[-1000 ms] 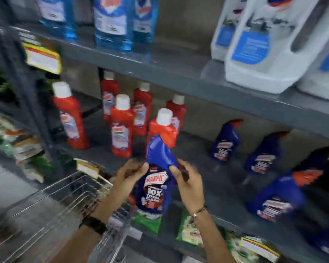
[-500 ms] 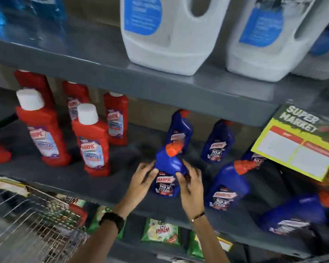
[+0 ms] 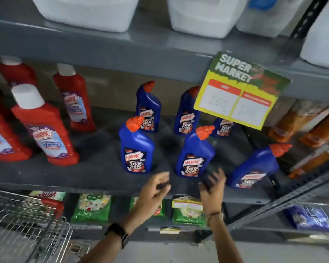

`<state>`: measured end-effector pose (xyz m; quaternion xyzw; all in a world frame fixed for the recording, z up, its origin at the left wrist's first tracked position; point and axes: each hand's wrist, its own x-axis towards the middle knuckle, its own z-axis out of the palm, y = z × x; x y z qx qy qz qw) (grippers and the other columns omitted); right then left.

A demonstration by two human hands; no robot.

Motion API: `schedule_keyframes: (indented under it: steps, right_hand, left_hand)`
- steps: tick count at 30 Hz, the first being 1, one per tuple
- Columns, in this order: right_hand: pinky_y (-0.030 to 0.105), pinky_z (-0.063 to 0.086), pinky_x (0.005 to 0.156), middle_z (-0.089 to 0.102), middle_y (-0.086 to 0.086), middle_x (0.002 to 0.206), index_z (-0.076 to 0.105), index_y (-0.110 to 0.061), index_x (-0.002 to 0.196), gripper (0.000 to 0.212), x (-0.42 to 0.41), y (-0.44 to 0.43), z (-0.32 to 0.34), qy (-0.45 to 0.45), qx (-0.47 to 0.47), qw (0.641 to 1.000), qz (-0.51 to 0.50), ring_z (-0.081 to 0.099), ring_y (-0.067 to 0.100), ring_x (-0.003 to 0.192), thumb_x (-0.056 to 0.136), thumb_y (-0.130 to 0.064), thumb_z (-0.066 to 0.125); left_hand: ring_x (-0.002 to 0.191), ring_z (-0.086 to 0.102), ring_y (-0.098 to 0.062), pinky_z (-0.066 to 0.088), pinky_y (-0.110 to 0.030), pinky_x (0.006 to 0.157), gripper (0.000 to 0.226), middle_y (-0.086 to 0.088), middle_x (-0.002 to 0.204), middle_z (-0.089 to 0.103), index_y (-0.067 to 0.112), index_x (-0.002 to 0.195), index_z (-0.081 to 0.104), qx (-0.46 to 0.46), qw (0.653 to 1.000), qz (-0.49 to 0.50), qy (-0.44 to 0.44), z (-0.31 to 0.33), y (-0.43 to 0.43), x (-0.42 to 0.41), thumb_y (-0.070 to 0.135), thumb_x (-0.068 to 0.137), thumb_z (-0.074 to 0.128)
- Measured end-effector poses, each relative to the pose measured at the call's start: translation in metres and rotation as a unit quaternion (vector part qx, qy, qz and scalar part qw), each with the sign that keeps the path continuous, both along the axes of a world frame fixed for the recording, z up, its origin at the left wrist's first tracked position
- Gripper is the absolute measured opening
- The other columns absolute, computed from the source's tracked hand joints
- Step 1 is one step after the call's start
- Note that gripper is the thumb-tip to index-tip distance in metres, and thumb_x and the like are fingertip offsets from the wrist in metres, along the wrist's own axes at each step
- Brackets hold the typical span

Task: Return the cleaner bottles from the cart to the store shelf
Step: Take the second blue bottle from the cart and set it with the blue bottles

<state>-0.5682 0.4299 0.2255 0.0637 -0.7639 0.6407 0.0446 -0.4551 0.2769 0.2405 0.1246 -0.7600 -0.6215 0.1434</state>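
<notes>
Blue cleaner bottle (image 3: 136, 149) now standing on shelf (image 3: 95, 173), released; left hand (image 3: 154, 188), right hand (image 3: 213, 186) withdrawn, fingers loosely spread, holding nothing.

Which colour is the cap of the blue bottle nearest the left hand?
Orange-red cap, seen in the head view.

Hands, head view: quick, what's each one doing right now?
Left hand: open, holding nothing, in front of the shelf edge.
Right hand: open, empty, below a blue bottle.

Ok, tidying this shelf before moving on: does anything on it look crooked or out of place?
The rightmost blue bottle seems to lean right, unlike the upright blue bottles beside it; lens distortion may exaggerate it. No spills visible.
</notes>
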Motion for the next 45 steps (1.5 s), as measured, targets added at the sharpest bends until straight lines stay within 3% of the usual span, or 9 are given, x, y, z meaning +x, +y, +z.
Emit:
schedule_keyframes:
  steps: [4,7,13,17,23,28,33,38,45]
  right_hand:
    - [0.04,0.046,0.096,0.05,0.022,0.128,0.032,0.001,0.131,0.064,-0.032,0.002,0.005,-0.037,0.108,0.978,0.177,0.051,0.028,0.114,0.075,0.014,0.061]
    - [0.052,0.046,0.098,0.057,0.015,0.118,0.037,0.001,0.125,0.056,-0.037,0.008,0.011,-0.041,0.133,0.97,0.197,0.056,0.029,0.11,0.077,0.005,0.065]
    - [0.008,0.047,0.082,0.061,0.008,0.109,0.041,0.002,0.121,0.052,-0.025,0.027,0.008,-0.035,0.123,0.97,0.209,0.059,0.017,0.1,0.076,0.002,0.067]
    - [0.03,0.051,0.092,0.063,0.014,0.11,0.043,0.001,0.119,0.046,-0.017,0.029,0.005,-0.046,0.106,0.973,0.201,0.062,0.023,0.101,0.078,0.001,0.065]
    - [0.033,0.051,0.096,0.058,0.012,0.12,0.039,-0.004,0.126,0.054,-0.009,0.028,0.008,-0.064,0.075,0.977,0.19,0.058,0.021,0.109,0.078,0.007,0.061]
    - [0.019,0.051,0.086,0.061,0.005,0.118,0.052,-0.023,0.117,0.055,0.059,0.021,-0.009,0.01,0.002,0.998,-0.064,0.06,0.013,0.097,0.074,0.011,0.059]
    - [0.018,0.044,0.094,0.058,-0.01,0.113,0.043,-0.048,0.111,0.048,0.105,-0.044,-0.008,0.032,0.098,0.982,0.161,0.055,0.006,0.106,0.082,-0.011,0.049]
    - [0.039,0.03,0.114,0.036,0.013,0.143,0.028,-0.006,0.138,0.06,0.051,-0.11,0.012,-0.013,0.088,0.966,0.244,0.034,0.024,0.134,0.085,0.002,0.053]
    - [0.043,0.044,0.099,0.056,0.017,0.129,0.04,-0.004,0.129,0.047,0.037,-0.118,0.01,-0.035,0.124,0.956,0.262,0.054,0.029,0.117,0.085,-0.006,0.057]
  left_hand:
    - [0.137,0.028,-0.02,0.032,-0.029,0.112,0.067,-0.01,0.15,0.027,0.007,0.143,0.018,0.032,0.999,0.007,-0.041,0.009,0.017,-0.052,0.008,0.088,0.057]
    - [0.124,0.046,-0.016,0.04,-0.005,0.091,0.055,-0.013,0.141,0.045,0.008,0.137,0.033,0.01,1.0,-0.006,-0.029,0.006,0.021,-0.067,0.013,0.089,0.057]
    - [0.112,0.057,-0.016,0.043,-0.024,0.094,0.048,-0.008,0.125,0.061,0.014,0.131,0.043,-0.029,0.999,0.011,-0.022,-0.01,0.027,-0.059,0.02,0.087,0.06]
    - [0.109,0.055,-0.011,0.041,-0.003,0.083,0.05,-0.008,0.125,0.06,0.015,0.134,0.041,-0.038,0.999,0.015,-0.023,-0.012,0.03,-0.058,0.018,0.087,0.059]
    - [0.118,0.052,-0.016,0.042,-0.028,0.098,0.051,-0.008,0.132,0.054,0.012,0.136,0.036,-0.044,0.998,0.034,-0.014,-0.005,0.04,-0.053,0.013,0.089,0.057]
    - [0.112,0.053,0.005,0.045,-0.013,0.092,0.047,-0.008,0.128,0.054,0.014,0.125,0.043,0.017,0.977,0.196,0.081,-0.023,0.041,-0.003,-0.002,0.084,0.058]
    - [0.109,0.053,0.0,0.044,-0.004,0.086,0.046,-0.026,0.13,0.047,0.007,0.126,0.041,0.039,0.916,0.377,0.133,-0.036,-0.021,0.027,-0.012,0.085,0.05]
    - [0.135,0.033,-0.019,0.033,-0.035,0.108,0.06,-0.01,0.149,0.032,0.019,0.143,0.022,0.057,0.962,0.266,0.018,-0.03,-0.077,0.013,0.018,0.091,0.052]
    - [0.107,0.056,-0.02,0.046,-0.038,0.095,0.046,-0.017,0.13,0.055,0.015,0.136,0.039,0.154,0.965,0.21,-0.031,-0.024,-0.091,0.004,0.028,0.092,0.048]
